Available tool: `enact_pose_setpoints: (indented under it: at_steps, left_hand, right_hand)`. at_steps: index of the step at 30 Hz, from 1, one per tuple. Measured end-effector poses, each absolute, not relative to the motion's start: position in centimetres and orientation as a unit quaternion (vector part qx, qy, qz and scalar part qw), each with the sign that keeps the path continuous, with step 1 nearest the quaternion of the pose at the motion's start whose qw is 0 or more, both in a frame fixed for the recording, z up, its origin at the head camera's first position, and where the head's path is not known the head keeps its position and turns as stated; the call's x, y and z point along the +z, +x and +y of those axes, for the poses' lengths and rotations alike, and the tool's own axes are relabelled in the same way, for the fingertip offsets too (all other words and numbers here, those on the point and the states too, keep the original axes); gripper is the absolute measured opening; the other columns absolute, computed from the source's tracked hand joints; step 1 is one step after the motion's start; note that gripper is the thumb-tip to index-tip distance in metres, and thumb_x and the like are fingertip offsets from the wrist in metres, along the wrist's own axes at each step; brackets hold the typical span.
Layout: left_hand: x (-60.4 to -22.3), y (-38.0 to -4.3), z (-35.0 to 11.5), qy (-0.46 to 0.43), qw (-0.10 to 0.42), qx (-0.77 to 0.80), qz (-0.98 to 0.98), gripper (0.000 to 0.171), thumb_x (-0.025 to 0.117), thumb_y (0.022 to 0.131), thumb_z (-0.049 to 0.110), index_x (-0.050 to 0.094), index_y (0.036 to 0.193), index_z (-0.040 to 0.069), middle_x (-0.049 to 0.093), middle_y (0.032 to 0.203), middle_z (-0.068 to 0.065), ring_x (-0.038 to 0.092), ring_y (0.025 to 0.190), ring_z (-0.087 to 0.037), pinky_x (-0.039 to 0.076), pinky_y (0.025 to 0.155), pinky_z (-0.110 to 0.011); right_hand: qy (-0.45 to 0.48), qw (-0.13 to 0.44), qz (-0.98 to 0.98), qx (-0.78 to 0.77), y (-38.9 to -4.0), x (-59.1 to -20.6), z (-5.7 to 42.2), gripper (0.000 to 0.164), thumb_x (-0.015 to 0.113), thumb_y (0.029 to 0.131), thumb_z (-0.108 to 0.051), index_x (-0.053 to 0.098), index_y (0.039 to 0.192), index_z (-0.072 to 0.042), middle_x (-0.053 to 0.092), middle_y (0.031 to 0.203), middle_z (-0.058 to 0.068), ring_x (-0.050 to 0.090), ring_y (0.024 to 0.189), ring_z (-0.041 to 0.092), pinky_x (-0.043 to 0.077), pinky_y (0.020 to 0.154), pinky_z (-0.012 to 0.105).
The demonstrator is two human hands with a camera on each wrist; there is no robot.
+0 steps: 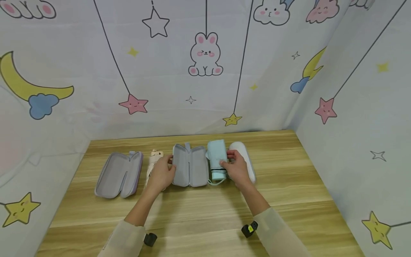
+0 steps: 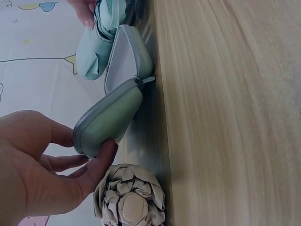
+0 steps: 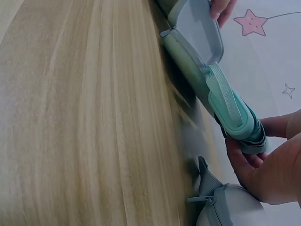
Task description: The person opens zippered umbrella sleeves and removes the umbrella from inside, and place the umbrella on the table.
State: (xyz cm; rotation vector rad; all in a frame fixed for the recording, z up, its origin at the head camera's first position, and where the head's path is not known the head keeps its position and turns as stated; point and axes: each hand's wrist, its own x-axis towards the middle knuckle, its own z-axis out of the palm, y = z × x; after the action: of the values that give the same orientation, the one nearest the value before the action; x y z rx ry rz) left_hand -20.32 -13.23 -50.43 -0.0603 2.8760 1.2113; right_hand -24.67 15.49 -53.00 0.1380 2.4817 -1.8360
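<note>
An open zip case (image 1: 198, 167), grey inside and pale green outside, lies in the middle of the row in the head view. My left hand (image 1: 163, 173) grips its left half; in the left wrist view, thumb and fingers pinch the green shell (image 2: 110, 117), which is raised off the table. A folded light-blue umbrella (image 1: 217, 151) with a wrist strap (image 3: 225, 94) is held by my right hand (image 1: 238, 167), its fingers around the side. The umbrella is tilted beside the case's right half and overlaps its edge in the right wrist view.
Left of my left hand lies a folded beige umbrella (image 1: 156, 154), partly hidden by that hand. Farther left is another open case (image 1: 110, 175), purple outside. A white closed case (image 1: 241, 147) lies just right of the blue umbrella. A printed curtain (image 1: 173, 117) stands behind the wooden table (image 1: 205, 221).
</note>
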Motion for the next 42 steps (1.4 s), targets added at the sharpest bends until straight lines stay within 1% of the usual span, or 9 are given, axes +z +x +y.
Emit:
enact_pose_setpoints:
  at_steps: [7,11,17,21,24,28,31,35,42]
  left_hand:
    - [-50.3,-20.3,-13.2,-0.017,0.010,0.384,0.923,0.049,0.055,0.105,0.008,0.050,0.149,-0.012,0.063,0.127,-0.028,0.062,0.103,-0.036,0.053,0.090,-0.053]
    - [-50.4,-20.3,-13.1,-0.020,0.012,0.378,0.925,0.049,0.055,0.105,0.009,0.050,0.150,-0.011,0.063,0.127,-0.027,0.062,0.103,-0.035,0.053,0.089,-0.052]
    - [-50.7,-20.5,-13.1,-0.021,0.017,0.377,0.926,0.050,0.055,0.106,0.011,0.050,0.150,-0.010,0.063,0.129,-0.027,0.062,0.103,-0.036,0.053,0.089,-0.052]
    - [-50.7,-20.5,-13.1,-0.020,0.018,0.378,0.925,0.050,0.055,0.106,0.011,0.050,0.150,-0.010,0.063,0.130,-0.027,0.062,0.110,-0.038,0.053,0.092,-0.054]
    - [-50.6,-20.5,-13.1,-0.019,0.014,0.380,0.925,0.049,0.055,0.105,0.010,0.050,0.150,-0.010,0.063,0.129,-0.027,0.062,0.110,-0.038,0.054,0.091,-0.054]
    - [-50.3,-20.3,-13.2,-0.020,0.013,0.374,0.927,0.049,0.053,0.105,0.009,0.050,0.150,-0.011,0.063,0.126,-0.028,0.062,0.104,-0.037,0.054,0.086,-0.052]
    - [-50.1,-20.2,-13.2,-0.025,0.018,0.365,0.931,0.050,0.050,0.105,0.008,0.048,0.151,-0.010,0.061,0.126,-0.027,0.061,0.099,-0.035,0.054,0.082,-0.049]
    - [-49.8,-20.1,-13.1,-0.030,0.018,0.352,0.936,0.051,0.049,0.104,0.007,0.047,0.152,-0.010,0.061,0.126,-0.028,0.061,0.096,-0.034,0.054,0.077,-0.046]
    - [-49.8,-20.1,-13.0,-0.035,0.014,0.336,0.941,0.051,0.051,0.105,0.008,0.046,0.152,-0.009,0.060,0.126,-0.027,0.063,0.101,-0.037,0.056,0.079,-0.048]
  right_hand:
    - [0.029,0.010,0.830,-0.557,-24.5,-53.3,15.2,0.046,0.080,0.091,-0.006,0.061,0.133,-0.005,0.068,0.122,0.017,0.066,0.095,0.029,0.053,0.083,0.038]
    - [0.023,0.018,0.838,-0.545,-24.5,-53.3,15.0,0.047,0.078,0.092,-0.006,0.060,0.136,-0.004,0.067,0.124,0.018,0.068,0.096,0.029,0.055,0.085,0.043]
    - [0.022,0.018,0.854,-0.520,-24.4,-54.0,14.8,0.048,0.078,0.093,-0.007,0.058,0.137,-0.005,0.067,0.124,0.016,0.069,0.095,0.029,0.057,0.082,0.043]
    - [0.012,0.003,0.860,-0.510,-24.4,-54.2,14.7,0.047,0.078,0.091,-0.005,0.059,0.135,-0.003,0.067,0.122,0.017,0.069,0.092,0.029,0.057,0.081,0.044]
    - [0.000,0.000,0.864,-0.504,-24.4,-54.2,14.6,0.046,0.077,0.092,-0.004,0.059,0.134,-0.002,0.068,0.121,0.019,0.068,0.090,0.028,0.056,0.080,0.044]
    - [-0.013,0.002,0.870,-0.493,-24.4,-54.3,14.5,0.046,0.076,0.092,-0.003,0.057,0.134,-0.001,0.067,0.121,0.019,0.068,0.091,0.028,0.056,0.081,0.045]
    - [-0.019,0.002,0.878,-0.479,-24.2,-54.2,14.5,0.047,0.075,0.093,-0.004,0.056,0.135,-0.001,0.068,0.120,0.020,0.067,0.094,0.031,0.056,0.083,0.047]
    - [-0.022,0.000,0.889,-0.458,-24.1,-54.1,14.3,0.048,0.074,0.094,-0.005,0.054,0.137,0.000,0.068,0.119,0.021,0.066,0.103,0.036,0.054,0.089,0.051]
    - [-0.045,0.002,0.912,-0.409,-24.2,-54.2,14.2,0.050,0.072,0.096,-0.004,0.053,0.141,0.009,0.068,0.126,0.028,0.066,0.117,0.042,0.054,0.096,0.054]
